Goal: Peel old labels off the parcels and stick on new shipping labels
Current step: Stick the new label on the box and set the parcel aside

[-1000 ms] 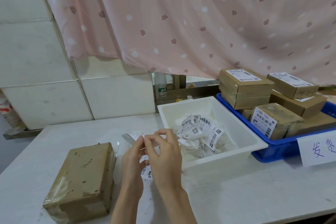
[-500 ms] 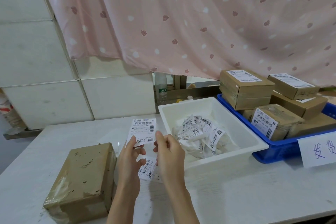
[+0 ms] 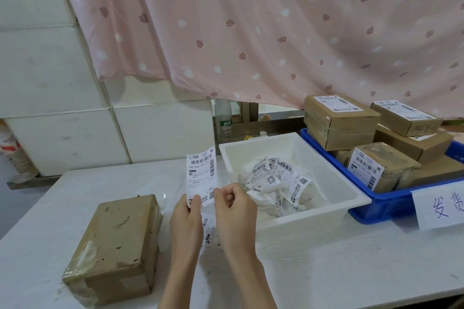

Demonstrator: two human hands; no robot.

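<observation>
A white shipping label [image 3: 201, 175] stands upright in the air above the table. My left hand [image 3: 186, 226] pinches its lower left corner and my right hand [image 3: 234, 211] pinches its lower right edge. Left of my hands lies a brown taped parcel [image 3: 115, 246] with a bare top, no label on it. Under my hands more printed labels [image 3: 210, 231] lie on the table. A white tub [image 3: 351, 193] to the right holds several crumpled old labels [image 3: 276, 180].
A blue crate [image 3: 381, 206] at the right holds several labelled cardboard parcels [image 3: 340, 120]. A handwritten paper sign [image 3: 442, 206] hangs on its front. A pink curtain [image 3: 251, 27] hangs behind, with a plastic bottle [image 3: 223, 118] below it.
The label, first bunched between my fingers low over the table, has been raised and now stands unfolded and upright. My hands have stayed close together at its lower edge.
</observation>
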